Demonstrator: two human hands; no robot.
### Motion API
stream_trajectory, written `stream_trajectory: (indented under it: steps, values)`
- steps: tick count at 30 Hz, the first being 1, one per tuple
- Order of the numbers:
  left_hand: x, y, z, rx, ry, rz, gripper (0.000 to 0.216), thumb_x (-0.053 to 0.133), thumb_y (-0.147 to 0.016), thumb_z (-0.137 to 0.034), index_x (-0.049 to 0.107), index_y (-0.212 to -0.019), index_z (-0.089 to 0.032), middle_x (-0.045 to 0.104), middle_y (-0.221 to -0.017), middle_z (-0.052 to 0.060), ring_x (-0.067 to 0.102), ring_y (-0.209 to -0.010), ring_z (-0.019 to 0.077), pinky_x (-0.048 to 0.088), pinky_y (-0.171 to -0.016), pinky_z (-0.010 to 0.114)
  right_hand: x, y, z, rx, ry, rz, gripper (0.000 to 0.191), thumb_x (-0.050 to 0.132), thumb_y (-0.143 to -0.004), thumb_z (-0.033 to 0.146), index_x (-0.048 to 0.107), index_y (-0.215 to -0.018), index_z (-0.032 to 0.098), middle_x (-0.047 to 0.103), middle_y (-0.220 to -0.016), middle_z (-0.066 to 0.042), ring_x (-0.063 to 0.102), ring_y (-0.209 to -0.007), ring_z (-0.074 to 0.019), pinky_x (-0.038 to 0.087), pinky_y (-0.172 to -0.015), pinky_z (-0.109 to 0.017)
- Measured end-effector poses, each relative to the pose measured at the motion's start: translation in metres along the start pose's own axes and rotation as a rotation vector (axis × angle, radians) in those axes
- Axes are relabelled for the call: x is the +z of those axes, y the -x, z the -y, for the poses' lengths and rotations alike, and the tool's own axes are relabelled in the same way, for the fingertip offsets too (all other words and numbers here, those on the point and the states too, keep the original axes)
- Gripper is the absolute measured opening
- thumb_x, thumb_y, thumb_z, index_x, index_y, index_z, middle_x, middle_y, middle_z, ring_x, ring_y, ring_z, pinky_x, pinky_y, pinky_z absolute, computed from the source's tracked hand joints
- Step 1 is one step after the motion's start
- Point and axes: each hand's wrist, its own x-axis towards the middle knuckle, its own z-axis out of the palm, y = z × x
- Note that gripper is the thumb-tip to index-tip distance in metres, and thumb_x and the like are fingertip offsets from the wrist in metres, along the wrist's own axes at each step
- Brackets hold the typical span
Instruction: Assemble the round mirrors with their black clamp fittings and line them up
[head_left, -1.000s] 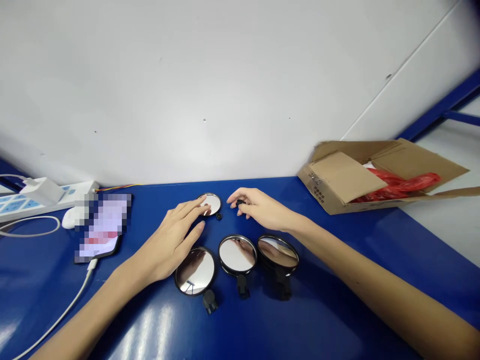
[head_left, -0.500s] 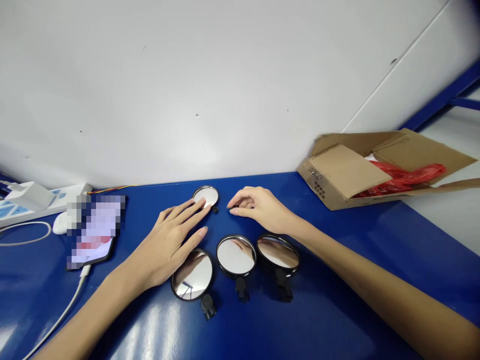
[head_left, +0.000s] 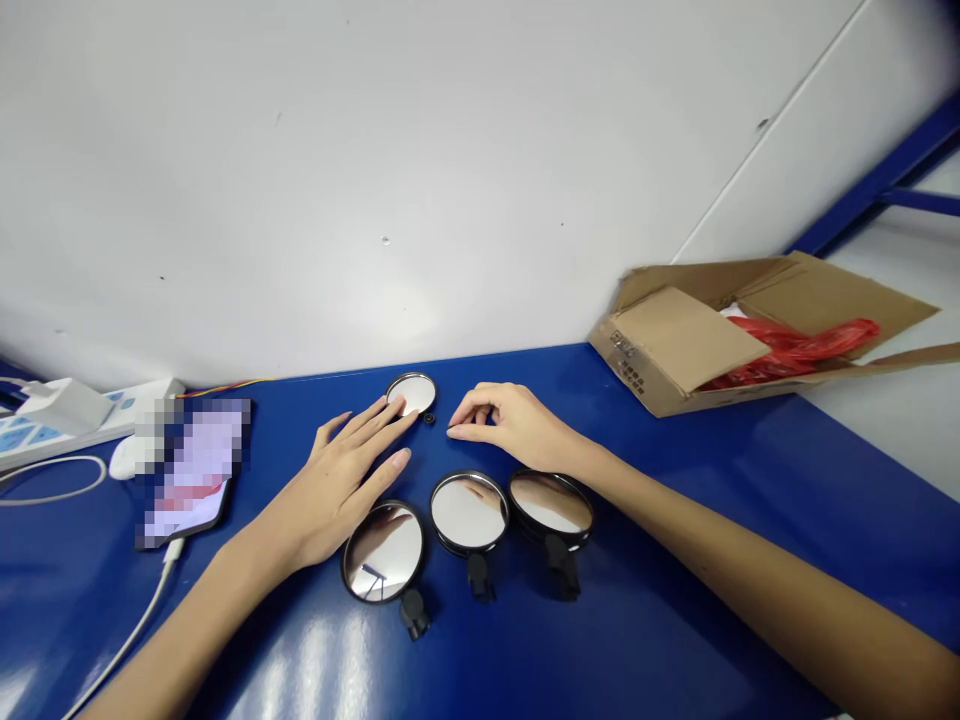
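Observation:
My left hand (head_left: 341, 485) lies flat on the blue table (head_left: 675, 560), fingers stretched out, its fingertips touching a small round mirror (head_left: 416, 391) at the back. A small black knob (head_left: 429, 417) sits beside that mirror. My right hand (head_left: 510, 425) rests just to the right of it, fingers curled into a pinch; what they hold is hidden. In front of the hands lie three round black-rimmed mirrors with short black stems: the left mirror (head_left: 382, 552), the middle mirror (head_left: 468, 512) and the right mirror (head_left: 552, 504).
An open cardboard box (head_left: 690, 345) with a red plastic bag (head_left: 795, 350) stands at the back right. At the left lie a phone (head_left: 191, 470) with a white cable (head_left: 120, 635), a white mouse (head_left: 124, 458) and a power strip (head_left: 67, 410). A white wall rises behind.
My right hand has curled tighter over the small black part it was touching, and shifted slightly left toward the back mirror. My left hand stays on that mirror.

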Motion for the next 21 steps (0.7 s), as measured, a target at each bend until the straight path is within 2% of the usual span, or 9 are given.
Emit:
stream_trajectory:
  steps: [6, 13, 15, 17, 19, 20, 21]
  values:
    - [-0.002, -0.001, 0.000, 0.007, 0.011, -0.005, 0.061, 0.025, -0.124, -0.061, 0.034, -0.180, -0.040, 0.028, -0.190, 0.000, 0.022, -0.178, 0.0249, 0.017, -0.142, 0.064, -0.007, 0.000, 0.006, -0.008, 0.017, 0.026, 0.012, 0.084, -0.099, 0.037, 0.086, -0.103, 0.026, 0.079, -0.104, -0.002, 0.071, -0.087, -0.0179, 0.050, -0.079, -0.034]
    - [-0.008, 0.003, -0.001, 0.032, 0.032, -0.059, 0.058, 0.032, -0.124, -0.056, 0.037, -0.179, -0.039, 0.030, -0.190, 0.003, 0.027, -0.177, 0.0300, 0.018, -0.140, 0.066, -0.022, 0.024, 0.021, 0.024, 0.061, -0.048, 0.021, 0.071, -0.108, 0.042, 0.085, -0.107, 0.027, 0.079, -0.110, -0.004, 0.069, -0.091, -0.0194, 0.050, -0.078, -0.034]
    - [-0.018, 0.006, -0.004, 0.040, 0.070, -0.110, 0.058, 0.041, -0.122, -0.057, 0.041, -0.177, -0.040, 0.033, -0.190, 0.004, 0.032, -0.175, 0.0335, 0.023, -0.138, 0.067, -0.023, 0.032, 0.020, 0.022, 0.095, -0.114, 0.022, 0.068, -0.110, 0.039, 0.085, -0.105, 0.026, 0.079, -0.106, -0.004, 0.067, -0.087, -0.0191, 0.048, -0.076, -0.034]
    - [-0.030, 0.011, -0.007, 0.049, 0.189, -0.152, 0.060, 0.064, -0.112, -0.061, 0.052, -0.168, -0.043, 0.052, -0.180, 0.005, 0.046, -0.166, 0.0383, 0.032, -0.134, 0.069, -0.023, 0.036, 0.018, -0.001, 0.129, -0.182, 0.023, 0.066, -0.111, 0.036, 0.084, -0.103, 0.024, 0.079, -0.103, -0.004, 0.065, -0.081, -0.0182, 0.047, -0.074, -0.034]
    - [-0.040, 0.017, -0.007, 0.023, 0.276, -0.066, 0.063, 0.082, -0.100, -0.060, 0.060, -0.158, -0.048, 0.066, -0.166, 0.000, 0.060, -0.154, 0.0372, 0.040, -0.132, 0.067, -0.022, 0.037, 0.015, -0.029, 0.143, -0.220, 0.023, 0.064, -0.110, 0.032, 0.083, -0.102, 0.023, 0.080, -0.101, -0.004, 0.064, -0.078, -0.0177, 0.047, -0.073, -0.034]
    - [-0.043, 0.021, -0.007, 0.016, 0.283, -0.010, 0.073, 0.090, -0.093, -0.059, 0.058, -0.158, -0.049, 0.068, -0.163, 0.000, 0.063, -0.150, 0.0372, 0.040, -0.133, 0.066, -0.021, 0.037, 0.013, -0.036, 0.143, -0.231, 0.023, 0.063, -0.110, 0.031, 0.082, -0.102, 0.023, 0.081, -0.101, -0.004, 0.064, -0.077, -0.0176, 0.047, -0.072, -0.034]
    - [-0.045, 0.023, -0.007, 0.018, 0.286, 0.049, 0.086, 0.098, -0.084, -0.056, 0.056, -0.160, -0.049, 0.067, -0.162, 0.001, 0.066, -0.146, 0.0377, 0.047, -0.130, 0.063, -0.020, 0.037, 0.012, -0.038, 0.142, -0.240, 0.023, 0.062, -0.110, 0.031, 0.082, -0.102, 0.023, 0.082, -0.099, -0.004, 0.064, -0.076, -0.0177, 0.047, -0.072, -0.034]
